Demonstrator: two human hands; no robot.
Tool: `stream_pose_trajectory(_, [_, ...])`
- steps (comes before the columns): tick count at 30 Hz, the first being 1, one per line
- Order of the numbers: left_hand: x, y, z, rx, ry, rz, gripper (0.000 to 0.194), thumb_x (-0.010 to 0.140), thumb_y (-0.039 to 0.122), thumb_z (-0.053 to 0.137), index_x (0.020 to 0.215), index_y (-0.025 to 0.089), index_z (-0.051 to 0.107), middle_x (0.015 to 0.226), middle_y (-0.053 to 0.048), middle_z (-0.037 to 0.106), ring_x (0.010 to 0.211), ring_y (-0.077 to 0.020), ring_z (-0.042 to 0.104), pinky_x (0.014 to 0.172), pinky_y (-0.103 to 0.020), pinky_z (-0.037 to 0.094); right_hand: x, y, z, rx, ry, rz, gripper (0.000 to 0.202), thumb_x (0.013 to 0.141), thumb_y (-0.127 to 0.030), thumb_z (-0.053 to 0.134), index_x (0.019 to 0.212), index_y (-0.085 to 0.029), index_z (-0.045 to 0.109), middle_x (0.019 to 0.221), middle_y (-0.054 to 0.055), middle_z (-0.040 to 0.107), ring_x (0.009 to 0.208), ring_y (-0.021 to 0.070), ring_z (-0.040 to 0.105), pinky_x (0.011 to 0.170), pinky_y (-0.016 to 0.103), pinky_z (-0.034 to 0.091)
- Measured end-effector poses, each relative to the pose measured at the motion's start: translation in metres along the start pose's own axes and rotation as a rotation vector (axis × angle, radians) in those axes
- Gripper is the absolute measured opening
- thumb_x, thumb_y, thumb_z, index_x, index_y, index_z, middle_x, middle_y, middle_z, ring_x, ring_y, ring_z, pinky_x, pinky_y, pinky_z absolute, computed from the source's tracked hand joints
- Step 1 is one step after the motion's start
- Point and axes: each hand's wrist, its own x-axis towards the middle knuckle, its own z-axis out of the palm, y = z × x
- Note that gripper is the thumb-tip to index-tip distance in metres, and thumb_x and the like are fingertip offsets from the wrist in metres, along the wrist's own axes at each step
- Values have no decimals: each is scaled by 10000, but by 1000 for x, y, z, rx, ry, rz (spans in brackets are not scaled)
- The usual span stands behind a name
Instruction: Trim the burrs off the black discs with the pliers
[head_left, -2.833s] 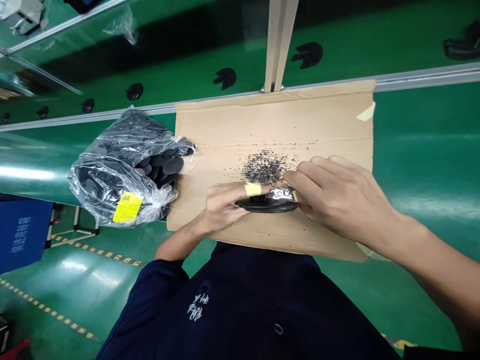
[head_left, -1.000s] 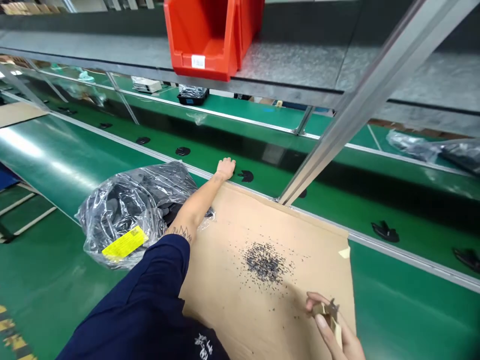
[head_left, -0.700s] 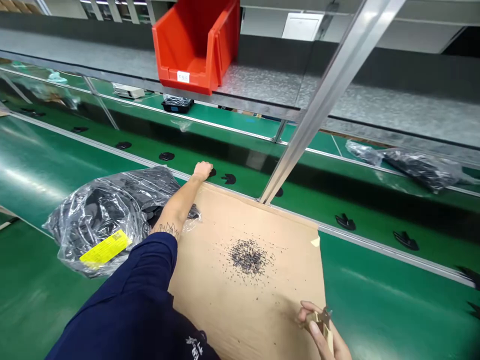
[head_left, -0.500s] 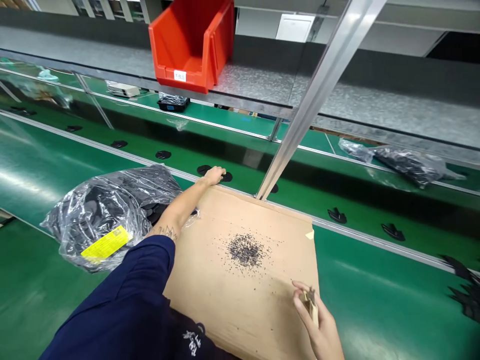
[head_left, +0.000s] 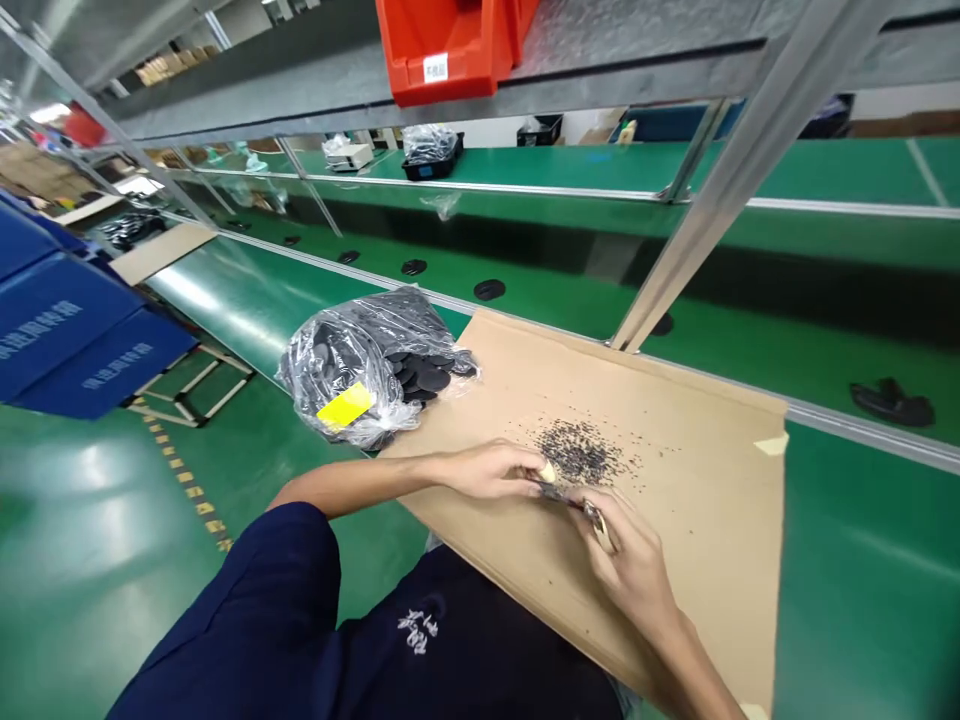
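My left hand [head_left: 495, 470] is closed, pinching a small dark piece [head_left: 553, 492] over the cardboard sheet [head_left: 480, 530]. A cream-coloured cover shows at the tip of a left finger. Close against it, my right hand [head_left: 626, 550] is closed around a small hand tool [head_left: 598, 525] with metal and pale parts; its exact kind is hard to make out. The tool's front end meets or nearly meets the dark piece, partly hidden by fingers. Just beyond both hands lies a scatter of tiny black bits [head_left: 577, 450] on the cardboard.
A clear plastic bag [head_left: 341, 350] of flat black discs lies left of the cardboard. Black pieces, including a disc [head_left: 489, 289], lie along the green belt [head_left: 555, 300] behind. A slanted metal post [head_left: 697, 220] rises at the back edge; a red bin [head_left: 442, 75] sits on the shelf above.
My left hand has come back from the black discs on the belt to my right hand, now with a dark piece in it. The view has swung left.
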Motion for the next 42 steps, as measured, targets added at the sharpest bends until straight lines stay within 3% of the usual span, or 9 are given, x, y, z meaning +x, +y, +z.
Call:
stream_pose_trajectory(2, [-14,-17,-8,126,45,-176,71,920,262,692,982,281,723,938,16,742,877,-151,695,829,-247,559,-4,-5,2,76,14,150,136,979,-296,578,1058,-230,667,902,74,712,779,206,676,709,313,554])
stream_pose_trajectory(6, [-23,-77,-47,355,198,-571,113,881,171,665,988,137,665,980,-130,708,1071,-280,663,995,-397,509,-10,-12,-6,190,61,477,341,940,-541,606,843,-214,609,720,15,603,650,167,563,627,273,495])
stream_pose_trajectory(10, [-31,-106,-73,388,256,-712,232,803,83,678,1026,129,634,1017,-159,720,1137,-335,657,1028,-460,486,-15,-12,-17,287,135,643,467,859,-663,645,758,-215,563,672,-8,514,615,149,470,591,269,451])
stream_pose_trajectory(14, [-33,-88,-61,250,309,-591,202,911,194,608,1111,165,615,1134,-116,723,1118,-257,687,984,-371,529,-22,-8,-19,332,230,762,475,808,-650,704,719,-215,534,645,-22,464,597,137,419,580,271,425])
stream_pose_trajectory(18, [-11,-44,-11,-536,522,-275,368,857,468,747,1005,166,597,944,-49,715,861,-160,712,795,-259,564,-13,-7,-9,373,328,804,489,774,-617,748,673,-222,477,604,-44,404,572,120,369,557,268,397])
stream_pose_trajectory(21, [14,-7,29,-895,535,-199,458,773,533,826,946,177,597,871,-7,678,776,-108,678,728,-203,543,-2,-10,-1,449,368,776,447,774,-617,750,754,-210,568,672,-16,531,636,145,481,625,288,467])
stream_pose_trajectory(26, [39,25,62,-873,554,-251,396,822,499,796,946,182,593,812,29,616,663,-55,582,615,-156,468,1,-18,2,536,450,774,441,798,-612,749,954,-207,672,912,55,707,857,216,650,809,366,565])
stream_pose_trajectory(31, [46,30,76,-935,611,-178,389,892,523,716,948,200,507,782,44,627,672,-63,601,641,-165,482,-5,-21,3,501,493,810,455,780,-626,764,926,-208,659,817,23,662,751,175,596,735,337,555])
stream_pose_trajectory(42, [36,19,73,-749,530,-181,356,917,501,692,937,199,506,770,20,636,697,-100,621,631,-191,478,7,-5,-15,413,269,722,494,713,-612,825,889,-205,606,720,-30,551,634,125,467,611,276,449])
